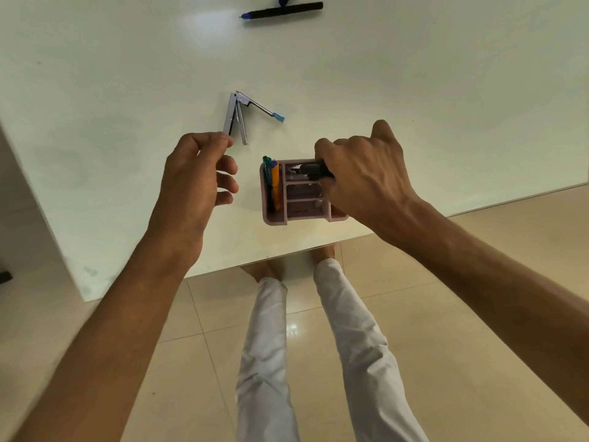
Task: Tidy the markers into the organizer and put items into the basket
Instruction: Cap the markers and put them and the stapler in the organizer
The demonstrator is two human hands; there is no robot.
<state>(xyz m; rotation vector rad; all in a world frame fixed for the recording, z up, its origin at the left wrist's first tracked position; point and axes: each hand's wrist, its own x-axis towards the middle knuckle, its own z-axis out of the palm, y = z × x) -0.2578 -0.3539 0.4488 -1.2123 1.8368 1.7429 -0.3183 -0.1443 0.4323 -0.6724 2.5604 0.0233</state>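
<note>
No writing here is sharp enough to read, only a white smudge of print on the black marker (314, 171) that my right hand (360, 177) grips with curled fingers over the top compartment of the pink organizer (274, 218) at mid-frame. The organizer sits near the white bench's (111, 122) front edge above a beige tiled floor (446, 314), with green, blue and orange markers (273, 183) in its left slot. My left hand (194, 177) pinches an opened stapler (237, 114) left of centre, and another marker (282, 11) lies at the top.
</note>
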